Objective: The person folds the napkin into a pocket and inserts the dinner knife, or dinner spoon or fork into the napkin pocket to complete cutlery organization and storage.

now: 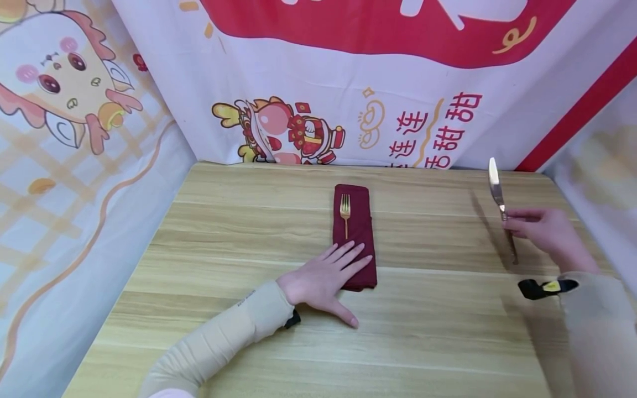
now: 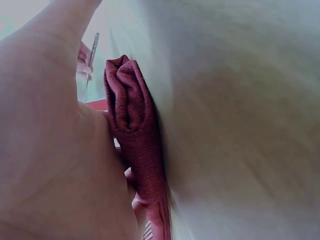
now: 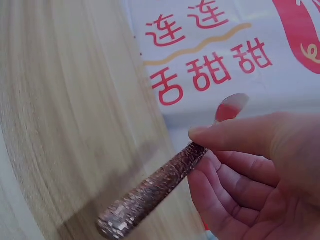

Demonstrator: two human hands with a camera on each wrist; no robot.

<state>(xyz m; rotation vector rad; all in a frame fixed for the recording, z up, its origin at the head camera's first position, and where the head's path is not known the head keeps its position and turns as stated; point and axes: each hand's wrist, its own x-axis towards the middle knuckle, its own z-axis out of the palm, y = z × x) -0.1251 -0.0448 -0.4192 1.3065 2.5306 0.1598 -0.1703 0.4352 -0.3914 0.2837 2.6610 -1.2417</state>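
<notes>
A dark red folded napkin lies lengthwise on the wooden table, with a small gold fork on it, tines pointing away from me. My left hand rests over the napkin's near part with fingers spread, covering the fork's lower handle. In the left wrist view the napkin's rolled end shows beside the palm. Off to the right, my right hand pinches a table knife between thumb and fingers, blade upward and away, above the table. Its textured brown handle fills much of the right wrist view.
The wooden table reaches back to a white and red printed cloth. Another printed cloth hangs along the left side, and pale fabric stands at the right. The knife casts a shadow on the tabletop.
</notes>
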